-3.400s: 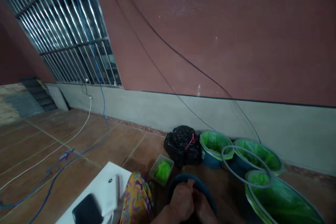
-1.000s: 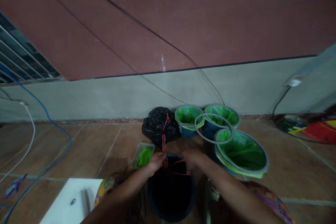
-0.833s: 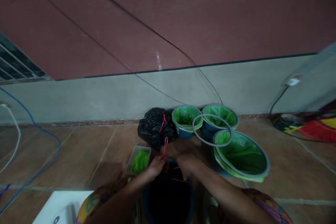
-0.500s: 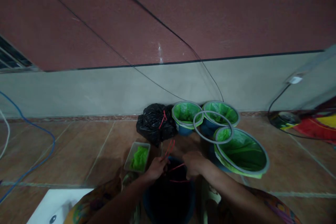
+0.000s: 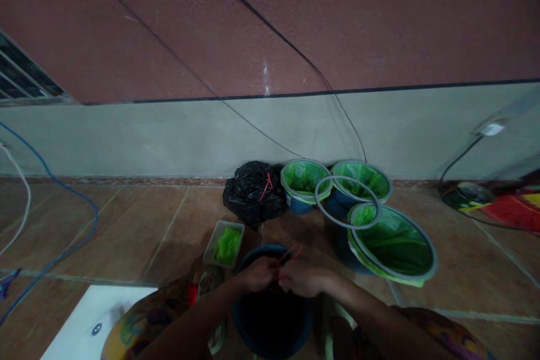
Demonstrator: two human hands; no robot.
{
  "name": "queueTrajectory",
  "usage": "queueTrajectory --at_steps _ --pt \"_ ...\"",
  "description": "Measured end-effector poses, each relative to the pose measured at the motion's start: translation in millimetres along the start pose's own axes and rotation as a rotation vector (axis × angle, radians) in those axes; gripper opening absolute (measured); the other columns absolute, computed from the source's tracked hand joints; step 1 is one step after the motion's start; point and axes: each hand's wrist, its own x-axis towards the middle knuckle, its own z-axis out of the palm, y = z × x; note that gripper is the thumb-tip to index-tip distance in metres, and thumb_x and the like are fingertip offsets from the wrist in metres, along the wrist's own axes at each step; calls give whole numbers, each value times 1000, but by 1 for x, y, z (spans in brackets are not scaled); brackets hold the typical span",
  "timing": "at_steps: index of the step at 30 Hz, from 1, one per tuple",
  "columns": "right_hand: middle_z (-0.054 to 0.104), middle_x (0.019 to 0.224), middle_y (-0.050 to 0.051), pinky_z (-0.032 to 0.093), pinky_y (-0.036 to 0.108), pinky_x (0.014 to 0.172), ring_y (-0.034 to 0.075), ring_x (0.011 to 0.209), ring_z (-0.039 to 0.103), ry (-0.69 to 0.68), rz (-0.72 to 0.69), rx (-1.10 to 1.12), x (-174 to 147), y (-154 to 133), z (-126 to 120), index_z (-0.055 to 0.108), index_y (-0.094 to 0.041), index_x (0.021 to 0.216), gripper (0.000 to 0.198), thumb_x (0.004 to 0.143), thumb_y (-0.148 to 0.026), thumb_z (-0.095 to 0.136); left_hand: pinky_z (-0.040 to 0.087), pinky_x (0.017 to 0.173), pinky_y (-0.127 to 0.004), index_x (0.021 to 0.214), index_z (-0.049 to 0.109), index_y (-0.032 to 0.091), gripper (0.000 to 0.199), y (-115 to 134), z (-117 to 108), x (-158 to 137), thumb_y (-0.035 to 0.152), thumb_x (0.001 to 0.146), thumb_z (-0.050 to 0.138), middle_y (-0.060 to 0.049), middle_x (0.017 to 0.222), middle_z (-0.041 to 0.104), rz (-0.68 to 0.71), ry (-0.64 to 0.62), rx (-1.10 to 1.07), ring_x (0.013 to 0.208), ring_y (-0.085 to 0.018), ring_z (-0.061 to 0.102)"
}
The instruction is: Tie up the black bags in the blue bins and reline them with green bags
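Observation:
My left hand (image 5: pixel 259 274) and my right hand (image 5: pixel 302 278) meet over a dark blue bucket (image 5: pixel 238 320). Both are closed on a thin red string (image 5: pixel 294 250), whose loose loop sticks up above my right hand. Dark shadow fills the bucket, so what lies inside cannot be made out. Beyond it, against the wall, sits a black garbage bag (image 5: pixel 253 197), tied at the top with a similar red string. Left of the bucket is a small clear tray (image 5: pixel 210 247) holding bright green plastic (image 5: pixel 228 244).
Right of the black bag stand a small bin (image 5: pixel 300 203), another bin (image 5: pixel 386 194) and a larger bin (image 5: pixel 434 259), all lined with green bags. A loose grey ring (image 5: pixel 323 211) rests across their rims. A white panel (image 5: pixel 84 320) and blue hose (image 5: pixel 90 202) lie left.
My hands have come together over the bucket, drawing in the red string that was stretched between them. The view has shifted slightly, and more of the bucket's rim shows.

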Motion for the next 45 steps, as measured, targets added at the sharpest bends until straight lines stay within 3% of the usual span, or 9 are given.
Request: queueTrajectory --at_steps 6,9,14,19,21,25,29,37,45 --pt "74 78 8 39 28 60 18 65 60 132 110 7 1 3 -23 77 -19 80 35 96 -26 46 33 60 -26 80 68 18 11 21 2 -14 28 78 64 3 63 54 37 -238 97 60 -12 45" --pt "76 91 9 41 28 66 20 78 65 219 185 89 5 9 -16 78 -20 87 35 98 -28 45 30 58 -25 72 64 18 31 26 -4 -18 44 87 57 3 59 47 86 -290 121 56 -11 40" --pt "74 111 10 45 32 95 24 110 64 520 255 197 16 19 -2 73 -20 112 29 93 -35 57 31 55 -25 69 65 16 67 17 0 -15 75 89 39 1 55 48 71 -213 9 54 -11 43" --pt "57 142 18 41 40 109 30 133 52 817 318 194 20 25 -3 50 -13 144 65 88 -41 65 25 51 -25 68 64 16 66 15 -1 -10 77 84 45 3 48 42 -9 -55 -228 49 -10 36" --pt "56 144 17 37 44 112 31 135 50 789 234 125 18 23 -1 51 -15 143 62 88 -39 65 25 51 -25 67 64 16 59 16 -2 -9 71 84 49 4 47 42 -20 -4 -289 49 -10 36" --pt "70 125 13 34 47 114 30 125 58 491 31 64 13 16 14 62 -19 128 41 91 -36 60 22 50 -25 64 57 17 54 16 -3 -8 69 79 58 5 49 42 -65 4 -393 48 -8 32" --pt "73 115 15 48 34 91 27 106 68 284 142 115 12 10 23 66 -16 119 32 94 -31 52 22 50 -25 62 53 18 55 16 -2 -8 72 75 59 4 51 44 -89 -4 -414 48 -8 33" --pt "78 97 11 48 29 78 24 93 72 275 179 -9 6 5 2 76 -19 92 30 96 -21 46 26 53 -25 72 64 15 54 17 -6 -8 67 79 54 2 56 52 -68 49 -352 52 -10 40" --pt "76 83 12 50 31 67 24 74 71 88 122 53 22 19 35 77 -17 78 19 87 -21 61 44 70 -28 80 74 16 17 15 -10 -6 22 71 61 -3 74 71 -41 140 5 70 -18 60"
